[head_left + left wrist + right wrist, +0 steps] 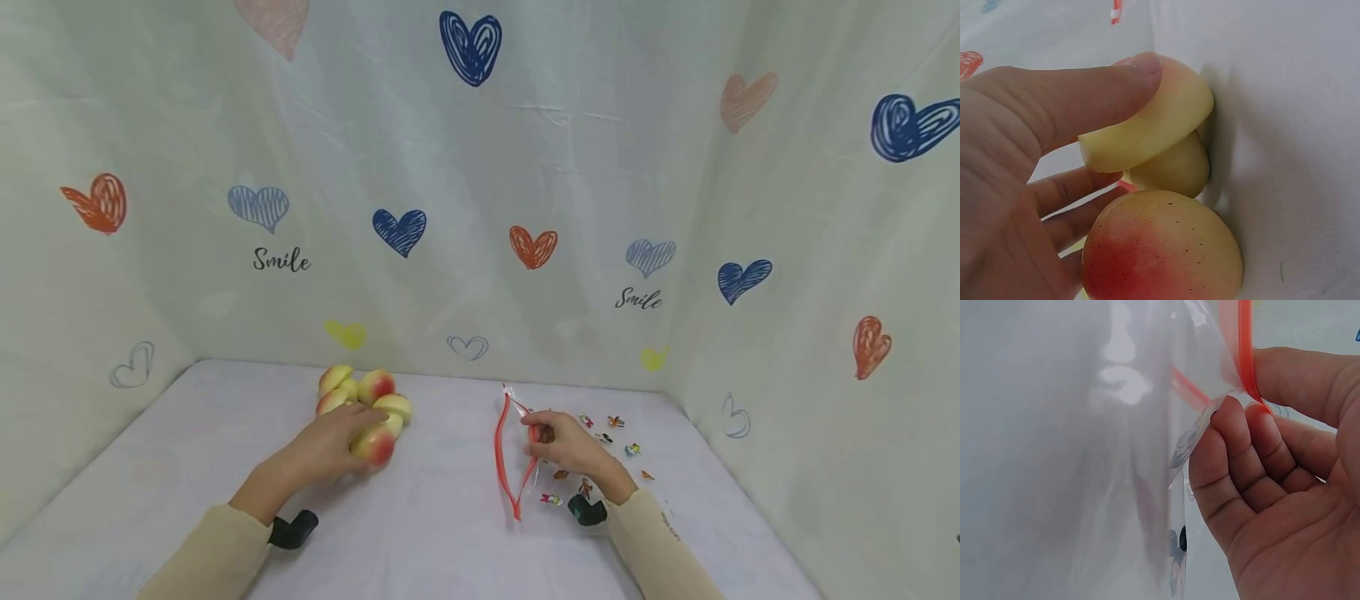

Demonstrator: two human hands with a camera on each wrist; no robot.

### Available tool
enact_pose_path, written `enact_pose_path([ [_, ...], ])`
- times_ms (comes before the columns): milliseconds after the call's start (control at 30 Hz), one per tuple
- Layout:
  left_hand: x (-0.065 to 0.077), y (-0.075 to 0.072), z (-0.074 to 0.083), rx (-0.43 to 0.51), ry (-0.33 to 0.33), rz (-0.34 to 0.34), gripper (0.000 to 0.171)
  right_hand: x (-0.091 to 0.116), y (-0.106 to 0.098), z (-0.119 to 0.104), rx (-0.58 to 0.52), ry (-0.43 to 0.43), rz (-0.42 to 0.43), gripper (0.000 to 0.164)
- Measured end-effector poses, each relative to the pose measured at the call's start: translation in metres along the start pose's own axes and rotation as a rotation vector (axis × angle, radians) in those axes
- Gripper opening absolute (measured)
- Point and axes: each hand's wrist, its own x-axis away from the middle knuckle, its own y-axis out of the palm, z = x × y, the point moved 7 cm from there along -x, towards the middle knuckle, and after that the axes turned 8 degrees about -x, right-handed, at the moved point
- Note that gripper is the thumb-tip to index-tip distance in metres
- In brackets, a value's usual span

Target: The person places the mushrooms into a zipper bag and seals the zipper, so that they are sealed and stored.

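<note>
My left hand (330, 442) reaches over a cluster of yellow-and-red toy mushrooms (377, 386) at the middle left of the table. In the left wrist view its thumb lies across the cap of one toy mushroom (1179, 115), with fingers round the far side; the stem shows under the cap. A speckled toy mushroom (1163, 247) sits in front, close to the palm. My right hand (570, 446) pinches the rim of a clear zip bag with a red edge (500, 450), whose mouth stands apart. Small cartoon figures (1191, 440) show on its clear plastic.
The white-covered table (435, 533) ends at a white curtain (480, 158) printed with hearts, which also closes in both sides. Coloured figures (615, 422) on the bag spread to the right, around and beyond my right hand. A black device (295, 530) sits at each wrist.
</note>
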Motion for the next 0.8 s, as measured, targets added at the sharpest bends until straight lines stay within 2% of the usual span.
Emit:
enact_pose_path([
  [267,-0.0005,-0.0002,0.0022,-0.018,0.044,0.008,0.058,0.0011,-0.0005,-0.0028,0.008,0.002,-0.003,0.045],
  [467,-0.0022,0.0024,0.0049,-0.059,0.078,0.003,0.044,0.002,0.0014,-0.0038,-0.003,0.013,-0.011,0.044],
  [600,-0.0023,0.0032,0.004,-0.065,0.067,-0.002,0.045,0.0013,0.0015,-0.0043,-0.006,0.009,-0.01,0.044],
  [800,-0.0016,0.0067,0.0011,-0.015,0.004,-0.035,0.052,0.0023,0.0024,-0.0024,0.0,0.022,-0.017,0.045],
])
